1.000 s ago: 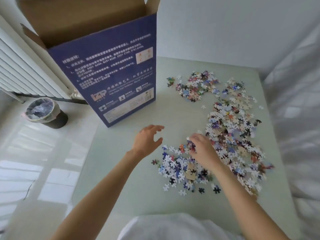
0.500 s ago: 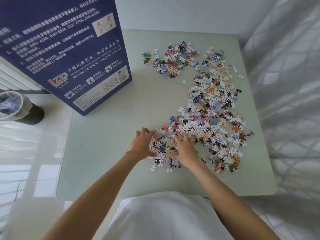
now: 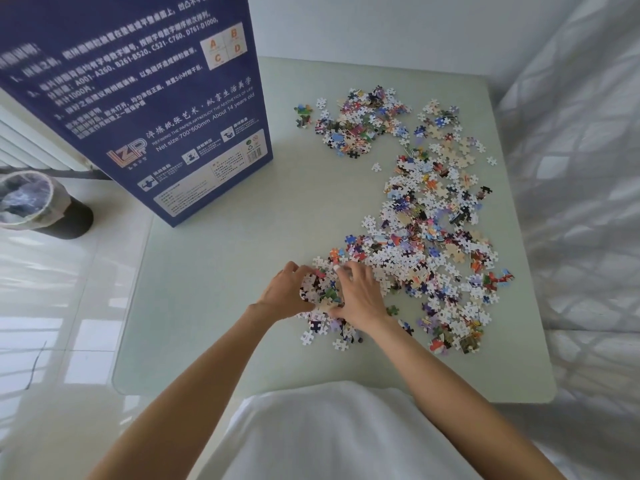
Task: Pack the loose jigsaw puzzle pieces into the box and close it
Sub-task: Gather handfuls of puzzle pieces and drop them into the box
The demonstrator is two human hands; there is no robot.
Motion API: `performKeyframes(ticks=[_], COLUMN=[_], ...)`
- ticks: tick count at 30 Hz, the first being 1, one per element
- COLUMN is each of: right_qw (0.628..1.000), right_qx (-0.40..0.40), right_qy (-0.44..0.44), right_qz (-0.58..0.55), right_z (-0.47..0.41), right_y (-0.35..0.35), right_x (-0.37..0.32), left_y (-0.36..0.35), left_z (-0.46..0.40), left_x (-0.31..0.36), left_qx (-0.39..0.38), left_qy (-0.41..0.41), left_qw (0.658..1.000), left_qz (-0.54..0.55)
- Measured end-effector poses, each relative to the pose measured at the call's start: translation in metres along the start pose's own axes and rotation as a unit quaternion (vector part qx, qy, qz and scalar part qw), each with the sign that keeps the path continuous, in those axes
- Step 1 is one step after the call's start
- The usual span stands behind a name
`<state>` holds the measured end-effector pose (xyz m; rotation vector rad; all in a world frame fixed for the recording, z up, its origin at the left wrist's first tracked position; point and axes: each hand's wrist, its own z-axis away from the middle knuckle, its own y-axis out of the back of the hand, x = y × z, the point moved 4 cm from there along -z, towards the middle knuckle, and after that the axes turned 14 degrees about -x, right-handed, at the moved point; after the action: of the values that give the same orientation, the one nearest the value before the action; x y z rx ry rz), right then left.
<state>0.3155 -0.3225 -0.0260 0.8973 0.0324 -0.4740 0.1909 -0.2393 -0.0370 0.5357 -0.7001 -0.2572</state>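
Since a moment ago, my left hand (image 3: 285, 292) and right hand (image 3: 360, 296) have closed together, cupping a heap of puzzle pieces (image 3: 320, 289) on the worktop (image 3: 225, 289). The box (image 3: 138, 98) stands upright at the far left.

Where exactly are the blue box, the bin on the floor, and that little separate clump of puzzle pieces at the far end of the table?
blue box (image 3: 149, 109): head view, on its printed front face.
bin (image 3: 26, 202): head view, on its plastic liner.
separate clump of puzzle pieces (image 3: 360, 123): head view, on the clump's middle.
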Motion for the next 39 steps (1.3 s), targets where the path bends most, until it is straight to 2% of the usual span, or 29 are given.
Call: performKeyframes(ticks=[16,26,31,39], right_qw=[0.999,0.998,0.998,0.998], right_qx=[-0.027,-0.055,-0.017,0.023], right_qy=[-0.006,0.001,0.022,0.027], right_qz=[-0.035,-0.042,-0.049,-0.061], right_z=[-0.009,-0.014,-0.012,-0.001], right_y=[0.002,0.003,0.003,0.009], right_x=[-0.003,-0.003,0.003,0.017], left_y=[0.006,0.006,0.004,0.002], left_z=[-0.007,-0.007,-0.005,-0.003], left_x=[0.003,0.005,0.004,0.009], left_qx=[0.025,-0.019,-0.037,0.036], left_qy=[0.009,-0.027,-0.044,-0.028], left_qw=[0.999,0.999,0.998,0.999], left_qz=[0.035,0.016,0.001,-0.008])
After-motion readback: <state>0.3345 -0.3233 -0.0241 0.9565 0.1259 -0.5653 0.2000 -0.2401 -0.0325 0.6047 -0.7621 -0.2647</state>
